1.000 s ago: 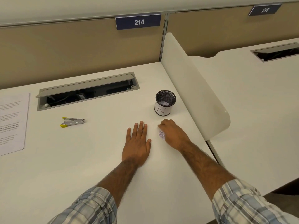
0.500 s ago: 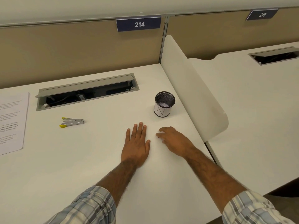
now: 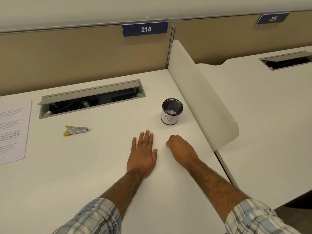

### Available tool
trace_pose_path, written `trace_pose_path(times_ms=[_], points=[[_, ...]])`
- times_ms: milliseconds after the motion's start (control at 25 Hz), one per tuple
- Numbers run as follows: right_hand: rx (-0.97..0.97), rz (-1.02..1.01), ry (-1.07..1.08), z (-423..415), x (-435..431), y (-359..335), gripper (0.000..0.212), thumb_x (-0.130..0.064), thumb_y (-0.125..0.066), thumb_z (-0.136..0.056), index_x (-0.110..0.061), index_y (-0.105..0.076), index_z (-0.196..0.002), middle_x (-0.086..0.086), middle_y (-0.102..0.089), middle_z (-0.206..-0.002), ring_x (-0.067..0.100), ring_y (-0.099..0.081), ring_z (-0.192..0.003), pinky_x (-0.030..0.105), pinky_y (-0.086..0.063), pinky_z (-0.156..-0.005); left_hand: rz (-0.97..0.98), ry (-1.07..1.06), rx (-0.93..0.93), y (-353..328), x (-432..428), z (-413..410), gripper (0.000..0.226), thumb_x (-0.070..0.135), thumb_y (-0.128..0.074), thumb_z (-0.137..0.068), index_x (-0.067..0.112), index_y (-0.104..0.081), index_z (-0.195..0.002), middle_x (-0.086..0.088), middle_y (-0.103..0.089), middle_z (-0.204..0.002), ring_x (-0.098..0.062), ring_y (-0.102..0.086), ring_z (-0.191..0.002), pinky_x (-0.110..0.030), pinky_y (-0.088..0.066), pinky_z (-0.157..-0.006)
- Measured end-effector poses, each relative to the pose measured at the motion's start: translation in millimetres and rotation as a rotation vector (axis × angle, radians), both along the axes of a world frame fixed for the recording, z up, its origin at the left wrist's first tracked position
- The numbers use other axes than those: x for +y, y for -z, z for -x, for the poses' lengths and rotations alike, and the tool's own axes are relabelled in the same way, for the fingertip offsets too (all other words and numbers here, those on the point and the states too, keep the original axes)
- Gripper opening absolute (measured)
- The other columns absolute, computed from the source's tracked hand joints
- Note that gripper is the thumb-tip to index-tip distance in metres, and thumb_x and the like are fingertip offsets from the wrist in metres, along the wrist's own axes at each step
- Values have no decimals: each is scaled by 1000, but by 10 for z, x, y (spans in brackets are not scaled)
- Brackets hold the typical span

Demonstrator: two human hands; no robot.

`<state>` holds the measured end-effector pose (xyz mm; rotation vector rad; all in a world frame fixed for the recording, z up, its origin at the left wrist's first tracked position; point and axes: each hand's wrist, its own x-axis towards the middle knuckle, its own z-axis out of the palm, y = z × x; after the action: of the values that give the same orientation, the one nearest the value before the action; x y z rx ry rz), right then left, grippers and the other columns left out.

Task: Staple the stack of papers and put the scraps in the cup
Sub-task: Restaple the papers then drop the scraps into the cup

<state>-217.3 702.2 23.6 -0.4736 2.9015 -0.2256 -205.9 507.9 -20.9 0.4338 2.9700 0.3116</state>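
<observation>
Two hands rest on the desk (image 3: 84, 174): left hand (image 3: 142, 154) flat, fingers straight; right hand (image 3: 181, 149) curled near the cup (image 3: 172, 114), whether gripping anything unclear. Papers (image 3: 13, 130) lie far left, cut off.

I have a single wide-angle view to work from, worn on the person's head and looking forward and steeply down over the white desk (image 3: 84, 166). It sits close: both forearms run up from the bottom edge to the left hand (image 3: 142, 154) and right hand (image 3: 181, 149) mid-frame. Ahead it reaches the tan back panel (image 3: 84, 61) and, rightward, the neighbouring desk (image 3: 270, 107).
</observation>
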Motion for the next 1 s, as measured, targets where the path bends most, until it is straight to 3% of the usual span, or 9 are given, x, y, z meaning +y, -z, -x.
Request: trace_pose_path(times_ms=[160, 280, 400, 680, 880, 1000], points=[[-12, 375, 308, 73, 64, -20, 16, -5, -60, -92, -5, -77, -93, 11, -70, -98, 26, -65, -91, 38, -51, -83, 2, 1, 0, -3, -4, 3, 67, 41, -19, -109, 17, 6, -167, -2, 13, -175, -23, 11, -162, -48, 5, -131], [-33, 512, 497, 60, 121, -76, 15, 0, -65, -87, -7, -78, -88, 5, -73, -92, 18, -67, -83, 31, -54, -82, 3, 0, -3, -4, -10, -1, 67, 42, -18, -109, 18, 8, -166, -1, 16, -174, -22, 13, -162, -48, 6, -131], [-111, 725, 652, 75, 148, -213, 15, 2, -72, -81, -11, -78, -79, -4, -73, -77, 10, -67, -68, 22, -54, -71, -10, 0, -7, -21, -4, -2, 67, 41, -20, -109, 18, 7, -167, -1, 15, -174, -22, 12, -162, -48, 6, -131], [-162, 1208, 764, 400, 192, -878, 13, 13, -72, -80, 0, -73, -79, 10, -70, -73, 16, -65, -61, 23, -61, -65, -6, -1, -15, -65, 0, -9, 67, 41, -19, -110, 18, 6, -167, -2, 14, -175, -22, 12, -162, -48, 6, -131], [-174, 1300, 725, 819, 252, -1305, 7, 13, -72, -80, 7, -71, -83, 16, -70, -80, 21, -67, -67, 29, -63, -73, -14, -2, -20, -71, 1, -11, 66, 41, -19, -110, 18, 8, -166, -1, 15, -175, -21, 14, -161, -47, 5, -131], [-89, 1195, 692, 1082, 219, -1384, 6, 12, -72, -80, 8, -72, -84, 15, -70, -80, 23, -67, -69, 29, -61, -70, -12, 0, -17, -62, -3, -8, 67, 42, -18, -110, 18, 9, -166, -1, 16, -175, -21, 13, -161, -47, 6, -131]])
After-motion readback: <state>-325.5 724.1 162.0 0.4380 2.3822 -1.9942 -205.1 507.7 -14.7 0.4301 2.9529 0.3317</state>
